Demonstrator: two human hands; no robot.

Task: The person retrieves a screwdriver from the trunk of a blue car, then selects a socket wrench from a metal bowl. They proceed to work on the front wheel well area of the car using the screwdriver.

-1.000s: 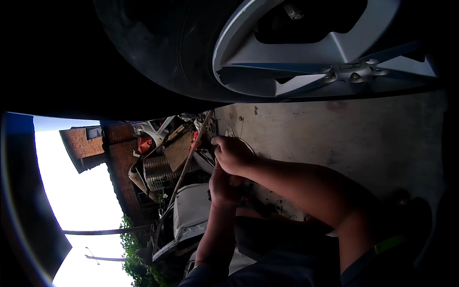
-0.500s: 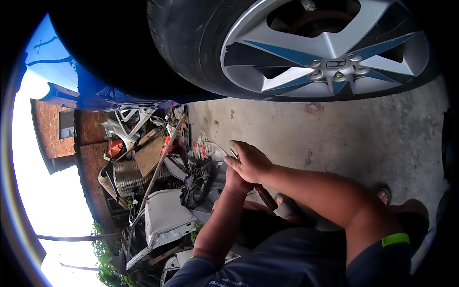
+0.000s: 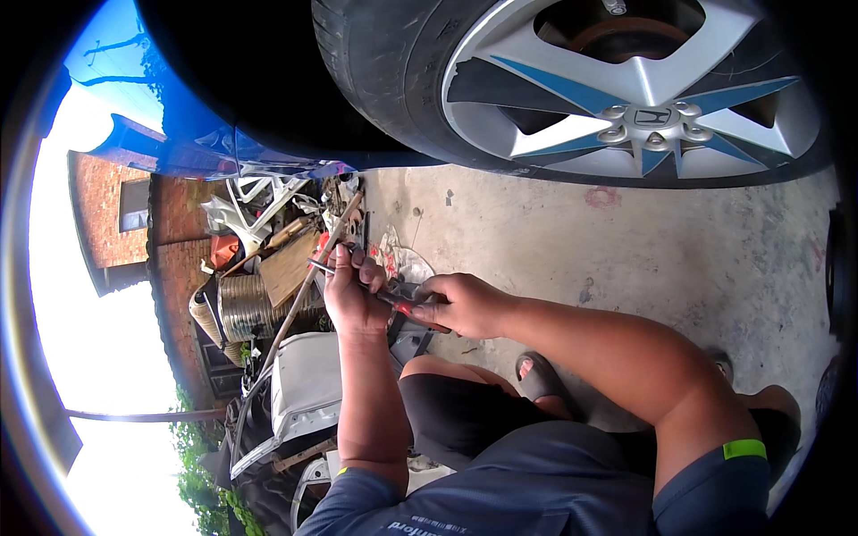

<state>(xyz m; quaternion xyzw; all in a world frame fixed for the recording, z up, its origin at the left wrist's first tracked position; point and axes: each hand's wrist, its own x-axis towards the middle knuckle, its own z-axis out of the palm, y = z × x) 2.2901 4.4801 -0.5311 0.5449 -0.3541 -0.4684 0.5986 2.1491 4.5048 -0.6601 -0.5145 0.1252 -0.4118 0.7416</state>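
A screwdriver (image 3: pixel 404 307) with a red and black handle lies across both my hands. My right hand (image 3: pixel 466 305) is closed round the handle end. Further left, my left hand (image 3: pixel 354 293) has its fingers curled about the front part, and the metal tip pokes out beyond the thumb. Something small and dark shows by the left fingertips, too small to name. Both hands are held in the air, below the car wheel (image 3: pixel 648 89) in the picture and apart from it.
Beside the wheel is a blue car body (image 3: pixel 201 143). To the left lie scrap car parts, a white panel (image 3: pixel 304 380), a long pole (image 3: pixel 313 286) and a ribbed roll (image 3: pixel 246 305). Concrete floor (image 3: pixel 536 228) stretches under the wheel. My sandalled foot (image 3: pixel 536 375) rests on it.
My hands were pressed together with the screwdriver handle pointing down. Now they are apart: the left has moved left, and the right grips the handle. The whole view has shifted slightly.
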